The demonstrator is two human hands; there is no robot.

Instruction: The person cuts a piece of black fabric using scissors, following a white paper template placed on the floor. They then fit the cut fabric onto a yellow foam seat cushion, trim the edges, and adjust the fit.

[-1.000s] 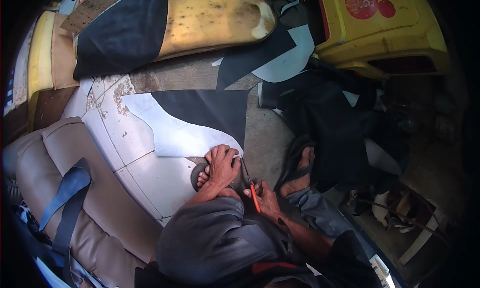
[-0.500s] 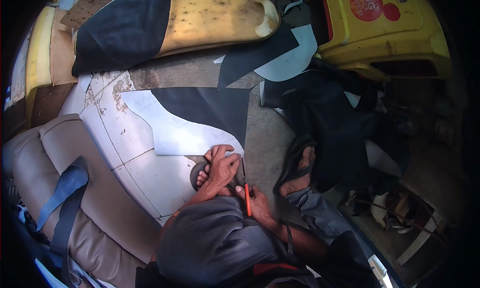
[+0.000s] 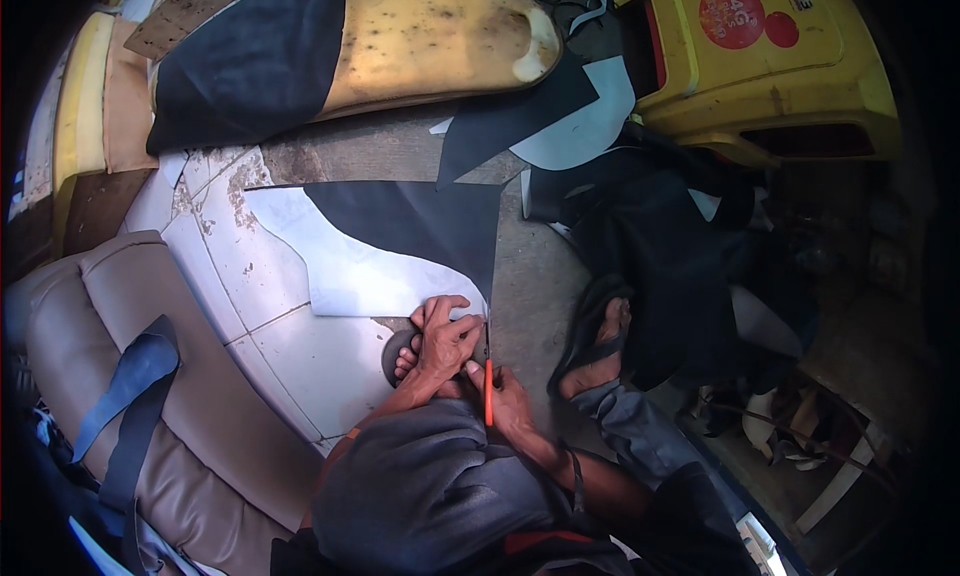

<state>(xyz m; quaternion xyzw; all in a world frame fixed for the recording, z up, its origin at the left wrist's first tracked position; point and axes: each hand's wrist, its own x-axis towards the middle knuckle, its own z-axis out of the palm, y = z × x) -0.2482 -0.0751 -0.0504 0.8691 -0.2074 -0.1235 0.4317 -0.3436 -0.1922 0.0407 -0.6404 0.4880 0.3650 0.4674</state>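
Note:
My left hand (image 3: 445,341) has bent fingers gripping the lower right corner of a white curved pattern piece (image 3: 370,276), which lies over a black sheet (image 3: 400,216) on the floor. My right hand (image 3: 505,401) holds orange-handled scissors (image 3: 489,386), their blades pointing up the right edge of both layers, just right of my left fingers. My two sandalled feet show, one (image 3: 405,356) partly hidden behind my left hand, the other (image 3: 595,361) to the right.
A tan leather seat (image 3: 210,406) with dark strips fills the lower left. A long foam seat (image 3: 430,46), half covered in black, and a yellow plastic box (image 3: 820,56) stand at the back. Black material (image 3: 680,266) is heaped on the right, beside other offcuts (image 3: 570,126).
My right hand and the scissors have shifted left and slightly up, the scissors now nearly upright along the sheet's edge. My left hand has stayed at the corner.

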